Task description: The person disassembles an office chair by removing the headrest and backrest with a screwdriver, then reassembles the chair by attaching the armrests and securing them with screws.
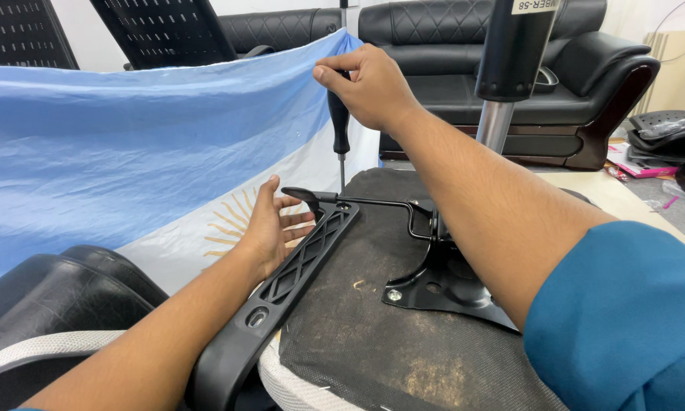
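Screwdriver (340, 122) stands upright in your right hand (369, 87), which is clenched around the top of its black handle, so the shaft drops straight to the screw point at the far end of the black plastic armrest bracket (297, 270). Your left hand (270, 228) lies open, fingers spread against the bracket's outer edge, apparently steadying it on the upturned seat base (373, 335). The driver tip and screw head are too small to make out; the gas cylinder (510, 53) is cut off above.
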